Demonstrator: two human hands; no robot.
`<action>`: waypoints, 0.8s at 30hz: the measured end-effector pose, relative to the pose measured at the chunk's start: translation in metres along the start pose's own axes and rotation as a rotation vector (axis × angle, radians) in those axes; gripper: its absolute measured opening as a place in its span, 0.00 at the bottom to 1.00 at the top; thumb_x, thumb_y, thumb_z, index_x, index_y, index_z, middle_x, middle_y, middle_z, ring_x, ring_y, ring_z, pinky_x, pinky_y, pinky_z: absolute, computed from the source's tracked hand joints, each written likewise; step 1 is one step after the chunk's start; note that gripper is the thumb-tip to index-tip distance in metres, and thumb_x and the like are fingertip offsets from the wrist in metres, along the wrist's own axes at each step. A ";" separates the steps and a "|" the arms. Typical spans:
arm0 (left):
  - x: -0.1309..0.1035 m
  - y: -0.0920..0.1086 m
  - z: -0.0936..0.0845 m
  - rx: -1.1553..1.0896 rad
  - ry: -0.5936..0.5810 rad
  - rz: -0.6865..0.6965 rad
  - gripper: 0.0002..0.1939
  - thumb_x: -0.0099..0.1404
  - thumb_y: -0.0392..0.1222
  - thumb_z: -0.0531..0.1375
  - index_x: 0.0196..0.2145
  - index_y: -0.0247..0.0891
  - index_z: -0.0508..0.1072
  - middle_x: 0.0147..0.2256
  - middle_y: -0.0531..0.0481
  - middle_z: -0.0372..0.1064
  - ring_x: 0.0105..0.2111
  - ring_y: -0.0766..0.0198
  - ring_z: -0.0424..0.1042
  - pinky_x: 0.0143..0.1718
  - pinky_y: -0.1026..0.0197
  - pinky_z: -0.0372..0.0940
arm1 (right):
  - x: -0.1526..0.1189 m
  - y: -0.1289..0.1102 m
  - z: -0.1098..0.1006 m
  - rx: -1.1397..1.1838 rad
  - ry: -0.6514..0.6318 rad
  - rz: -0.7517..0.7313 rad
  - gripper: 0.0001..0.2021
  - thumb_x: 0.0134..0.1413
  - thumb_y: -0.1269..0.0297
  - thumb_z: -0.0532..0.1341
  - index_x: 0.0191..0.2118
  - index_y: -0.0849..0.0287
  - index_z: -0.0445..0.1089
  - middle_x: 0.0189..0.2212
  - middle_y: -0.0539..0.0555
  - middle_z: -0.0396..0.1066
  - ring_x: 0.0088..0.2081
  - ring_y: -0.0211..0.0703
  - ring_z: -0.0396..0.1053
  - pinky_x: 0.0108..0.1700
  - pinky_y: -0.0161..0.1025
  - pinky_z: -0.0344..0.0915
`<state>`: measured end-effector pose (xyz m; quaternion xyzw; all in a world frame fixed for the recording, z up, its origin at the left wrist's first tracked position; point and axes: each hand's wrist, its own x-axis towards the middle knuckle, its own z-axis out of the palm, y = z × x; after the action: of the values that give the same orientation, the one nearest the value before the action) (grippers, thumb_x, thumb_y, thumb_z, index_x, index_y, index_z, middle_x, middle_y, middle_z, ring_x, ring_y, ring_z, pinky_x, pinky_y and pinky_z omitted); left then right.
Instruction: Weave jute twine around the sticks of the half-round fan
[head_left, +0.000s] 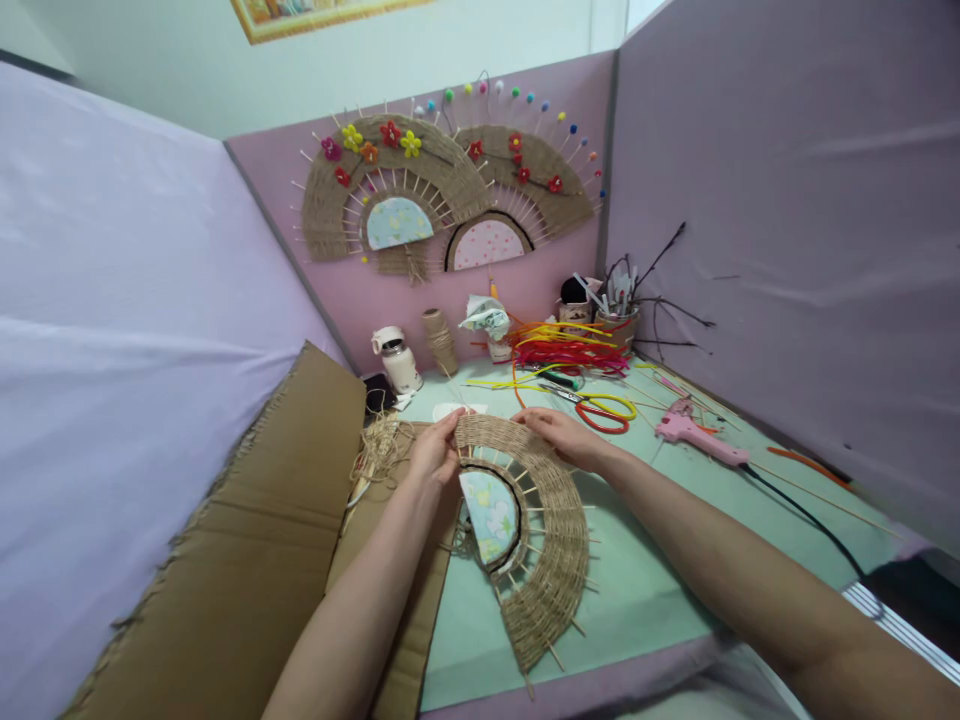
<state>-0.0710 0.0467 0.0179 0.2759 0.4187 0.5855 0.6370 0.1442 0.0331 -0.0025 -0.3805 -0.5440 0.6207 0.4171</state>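
A fan woven from twine over thin sticks is held above the table, turned so its arc faces right. Its half-round centre has light blue floral cloth with a dark rim. My left hand grips the fan's upper left end, thumb on the front. My right hand is at the top outer edge, fingers closed over the rim and partly hidden behind it. Stick ends poke out along the outer edge. A strand of twine runs up from the fan's top toward the twine spool.
Orange-handled scissors, pipe cleaners and a pink glue gun lie right of the fan. A white bottle stands behind. Cardboard leans at left. Two decorated fans hang on the back panel. A twig-filled pot stands at the back right.
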 end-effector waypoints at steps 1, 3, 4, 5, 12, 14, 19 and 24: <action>-0.001 0.000 0.000 0.003 0.001 -0.008 0.03 0.57 0.30 0.62 0.30 0.30 0.75 0.30 0.44 0.75 0.29 0.65 0.74 0.34 0.64 0.69 | 0.005 0.000 -0.003 0.042 0.042 -0.005 0.19 0.51 0.46 0.59 0.38 0.57 0.69 0.37 0.53 0.73 0.33 0.38 0.69 0.28 0.31 0.63; -0.002 -0.001 -0.001 0.010 0.005 -0.029 0.04 0.57 0.31 0.61 0.32 0.31 0.75 0.31 0.44 0.76 0.29 0.65 0.74 0.32 0.64 0.70 | 0.016 -0.002 -0.008 0.091 0.130 -0.017 0.17 0.53 0.47 0.57 0.38 0.57 0.69 0.40 0.55 0.72 0.33 0.37 0.70 0.27 0.30 0.62; -0.003 -0.001 -0.001 0.011 0.007 -0.036 0.04 0.57 0.31 0.61 0.32 0.31 0.76 0.32 0.43 0.76 0.29 0.64 0.74 0.31 0.64 0.70 | 0.022 -0.004 -0.009 0.078 0.160 -0.025 0.16 0.53 0.50 0.58 0.37 0.57 0.69 0.41 0.56 0.72 0.32 0.36 0.69 0.26 0.30 0.62; -0.005 -0.001 -0.002 0.009 0.007 -0.039 0.05 0.58 0.31 0.60 0.33 0.31 0.76 0.32 0.43 0.76 0.29 0.64 0.74 0.31 0.64 0.70 | 0.029 -0.007 -0.010 0.038 0.172 -0.034 0.13 0.53 0.53 0.59 0.37 0.57 0.70 0.42 0.56 0.72 0.30 0.35 0.69 0.25 0.30 0.61; -0.013 -0.004 -0.011 0.038 -0.030 0.015 0.06 0.56 0.35 0.63 0.34 0.33 0.76 0.34 0.43 0.76 0.35 0.60 0.75 0.36 0.62 0.70 | 0.060 -0.019 0.018 -0.235 -0.335 -0.104 0.16 0.46 0.65 0.63 0.44 0.54 0.73 0.44 0.51 0.73 0.37 0.38 0.70 0.39 0.35 0.65; -0.014 -0.004 -0.016 0.057 -0.022 0.039 0.07 0.55 0.36 0.64 0.34 0.34 0.76 0.33 0.44 0.76 0.34 0.61 0.74 0.36 0.62 0.70 | 0.066 -0.013 0.026 -0.216 -0.430 -0.111 0.16 0.44 0.63 0.65 0.43 0.57 0.73 0.42 0.51 0.74 0.40 0.40 0.70 0.43 0.37 0.65; -0.013 -0.003 -0.024 0.045 0.001 0.068 0.07 0.54 0.34 0.64 0.34 0.32 0.77 0.33 0.43 0.75 0.32 0.64 0.74 0.38 0.63 0.69 | 0.079 0.000 0.031 -0.269 -0.259 -0.191 0.11 0.45 0.58 0.63 0.31 0.61 0.74 0.27 0.50 0.73 0.31 0.39 0.68 0.36 0.36 0.64; -0.010 -0.001 -0.023 0.039 0.107 0.080 0.05 0.57 0.31 0.61 0.32 0.32 0.77 0.33 0.43 0.76 0.34 0.64 0.74 0.38 0.64 0.69 | 0.086 -0.003 0.031 -0.283 -0.215 -0.249 0.11 0.43 0.58 0.64 0.30 0.61 0.74 0.26 0.50 0.72 0.29 0.37 0.67 0.33 0.34 0.62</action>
<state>-0.0897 0.0337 0.0075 0.2729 0.4522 0.6161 0.5843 0.0850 0.1024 0.0021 -0.2967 -0.7097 0.5190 0.3728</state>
